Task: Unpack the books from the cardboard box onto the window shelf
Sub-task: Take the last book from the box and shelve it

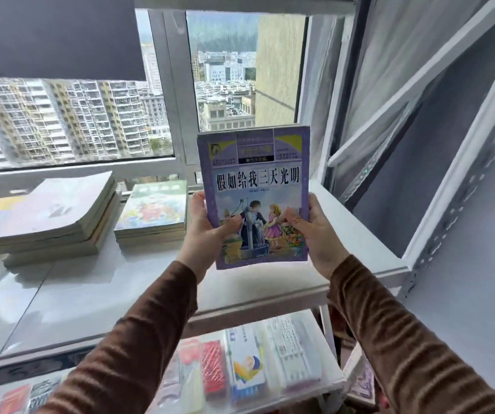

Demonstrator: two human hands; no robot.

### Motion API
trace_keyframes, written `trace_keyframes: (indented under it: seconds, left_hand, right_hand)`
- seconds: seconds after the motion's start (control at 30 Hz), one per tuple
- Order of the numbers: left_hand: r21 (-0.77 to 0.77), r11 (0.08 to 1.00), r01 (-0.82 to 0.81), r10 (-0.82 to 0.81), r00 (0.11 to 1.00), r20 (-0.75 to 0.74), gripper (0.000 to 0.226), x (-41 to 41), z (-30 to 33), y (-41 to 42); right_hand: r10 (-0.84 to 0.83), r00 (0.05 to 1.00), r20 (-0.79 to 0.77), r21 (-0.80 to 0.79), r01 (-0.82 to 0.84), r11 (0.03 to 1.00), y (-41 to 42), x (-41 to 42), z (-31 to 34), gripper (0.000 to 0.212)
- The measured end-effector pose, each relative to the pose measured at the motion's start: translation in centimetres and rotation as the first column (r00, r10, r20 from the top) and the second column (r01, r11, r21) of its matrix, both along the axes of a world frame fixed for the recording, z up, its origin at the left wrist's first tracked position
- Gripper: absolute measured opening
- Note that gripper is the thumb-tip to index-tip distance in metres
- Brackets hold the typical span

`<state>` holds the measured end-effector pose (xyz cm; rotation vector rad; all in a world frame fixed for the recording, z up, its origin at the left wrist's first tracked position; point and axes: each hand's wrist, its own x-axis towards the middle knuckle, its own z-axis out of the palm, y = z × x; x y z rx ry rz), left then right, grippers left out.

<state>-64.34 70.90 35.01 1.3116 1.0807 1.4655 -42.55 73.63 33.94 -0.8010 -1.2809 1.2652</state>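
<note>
Both hands (210, 231) gripping purple book (255, 174)

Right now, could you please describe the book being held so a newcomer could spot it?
Find the white window shelf with two book stacks. Above its right part, the left hand and right hand hold a purple book upright, cover facing the camera.

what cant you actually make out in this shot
Head view only:
- Cardboard box: out of frame.
- Small print on the purple book: blurred; thumbs of left hand and right hand cover its lower corners.
- Titles on the shelf stacks: glare, blur.
- Leftmost stack: cut off by the edge.
</note>
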Motion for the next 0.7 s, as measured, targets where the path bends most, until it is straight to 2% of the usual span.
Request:
trace_keyframes:
  seconds: [0.13, 0.23, 0.4, 0.53, 0.63, 0.7]
  left_hand:
    - [0.155, 0.986, -0.056, 0.079, 0.986, -0.145, 0.050, 0.0, 0.0, 3.7]
    - [0.207, 0.977, -0.058, 0.105, 0.969, -0.224, 0.053, 0.2, -1.0, 5.3]
    - [0.131, 0.991, -0.010, 0.045, 0.963, -0.264, 0.053, -0.3, -2.8, 6.3]
    - [-0.006, 1.000, 0.001, -0.003, 0.872, -0.490, 0.056, -1.5, -4.5, 5.9]
    - [-0.002, 1.000, 0.009, -0.009, 0.857, -0.516, 0.058, -2.0, -5.3, 6.1]
    - [0.003, 1.000, 0.006, -0.004, 0.872, -0.490, 0.054, -2.2, -5.2, 6.7]
  right_hand:
    - [-0.014, 0.995, 0.095, 0.097, 0.005, 0.995, 3.9, 0.2, 0.7, 0.033]
    - [-0.027, 0.985, 0.170, 0.126, 0.006, 0.992, 5.8, 0.7, -0.3, 0.032]
    - [0.007, 0.965, 0.262, 0.175, -0.054, 0.983, 7.8, 1.5, -2.7, 0.036]
    - [0.073, 0.890, 0.450, 0.129, -0.146, 0.981, 8.8, 3.0, -4.6, 0.062]
    - [0.102, 0.885, 0.455, 0.105, -0.168, 0.980, 9.3, 3.4, -5.5, 0.065]
    - [0.107, 0.914, 0.393, 0.098, -0.157, 0.983, 9.7, 3.3, -5.3, 0.061]
